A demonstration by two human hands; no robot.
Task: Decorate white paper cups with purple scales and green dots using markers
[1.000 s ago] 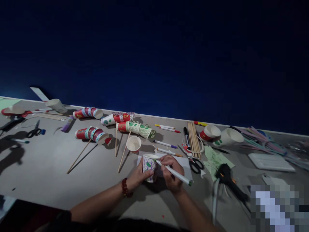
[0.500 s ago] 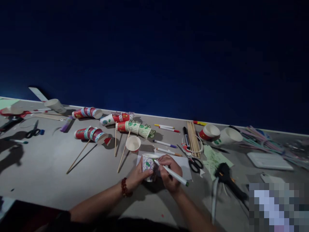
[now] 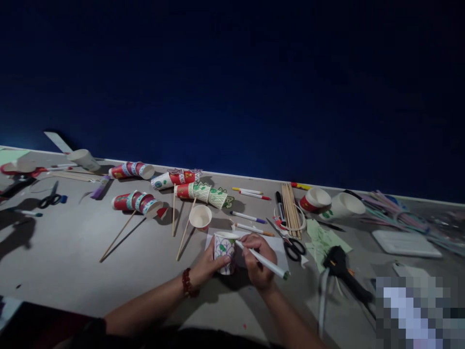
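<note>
My left hand (image 3: 209, 264) is closed round a paper cup (image 3: 223, 249) with purple line patterns and green marks, its mouth facing up. In my right hand (image 3: 259, 259) is a white marker pen (image 3: 271, 266) with a green end, its tip close to the cup's right side; I cannot tell whether it touches. Beneath both hands lies a sheet of white paper (image 3: 281, 254). Just beyond the held cup stands another paper cup (image 3: 200, 217) showing its white inside. A red bead bracelet circles my left wrist.
Decorated cup chains (image 3: 136, 202) on sticks lie to the left and centre. Markers (image 3: 249, 217), scissors (image 3: 293, 248), wooden sticks (image 3: 290, 208) and green paper scraps (image 3: 323, 242) spread rightward. A black glue gun (image 3: 345, 274) lies near my right forearm. A dark blue wall (image 3: 232, 97) borders the table's far edge.
My right hand and the marker have shifted slightly to the right, the tip drawing a little away from the cup's front. My left hand keeps its hold on the cup.
</note>
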